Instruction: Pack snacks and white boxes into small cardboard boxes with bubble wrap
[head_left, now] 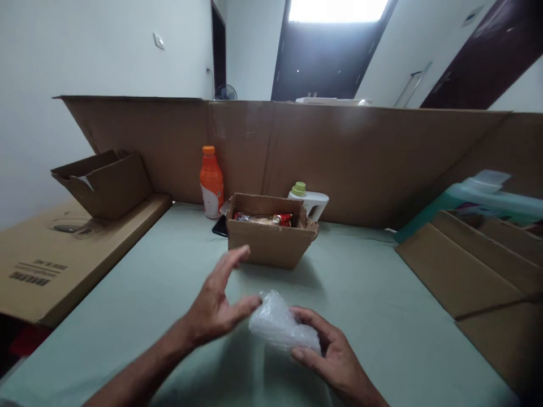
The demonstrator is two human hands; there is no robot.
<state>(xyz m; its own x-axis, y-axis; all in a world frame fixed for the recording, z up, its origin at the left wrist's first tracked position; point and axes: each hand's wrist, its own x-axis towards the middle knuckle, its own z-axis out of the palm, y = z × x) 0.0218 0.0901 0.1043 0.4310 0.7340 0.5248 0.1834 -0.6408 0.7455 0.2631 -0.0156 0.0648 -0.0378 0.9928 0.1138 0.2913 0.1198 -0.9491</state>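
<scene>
My right hand (331, 353) grips a crumpled wad of clear bubble wrap (280, 325) just above the pale green table (373, 294). My left hand (216, 302) hovers beside the wad with fingers spread, its thumb touching or nearly touching the wrap. Straight ahead stands a small open cardboard box (267, 240) with a red packet (265, 219) inside.
An orange bottle (211, 182) and a white jug with a green cap (309, 202) stand behind the box, and a dark phone (220, 226) lies at its left. A tall cardboard wall (360, 158) closes the back. Flattened cardboard (475, 265) lies right; a long box (63, 254) and a folded carton (106, 183) sit left.
</scene>
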